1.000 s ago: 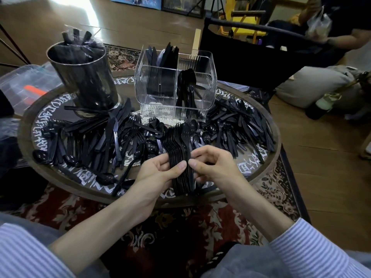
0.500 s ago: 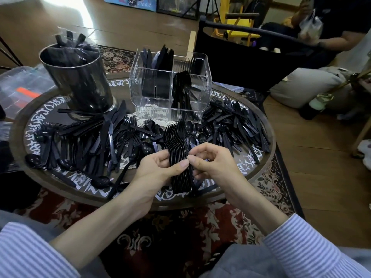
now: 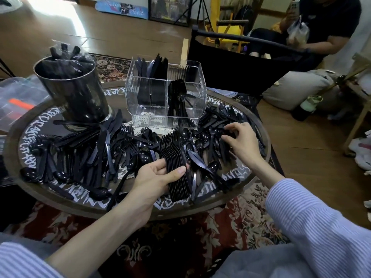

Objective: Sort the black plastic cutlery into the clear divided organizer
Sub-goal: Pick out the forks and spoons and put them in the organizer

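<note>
Right now the left hand (image 3: pixel 158 177) grips a nested stack of forks (image 3: pixel 176 167), thumb curled across the handles, tines fanning away beyond the fingertips; off to the right the right hand (image 3: pixel 240 140) hovers with fingers curled down into the loose cutlery (image 3: pixel 84 149) on the round tray (image 3: pixel 14 137), whether it pinches a piece I cannot tell; beyond both sets of fingers stands the clear organizer (image 3: pixel 166 95), knives and spoons upright in separate compartments; far left, a dark cylinder (image 3: pixel 74 93).
</note>
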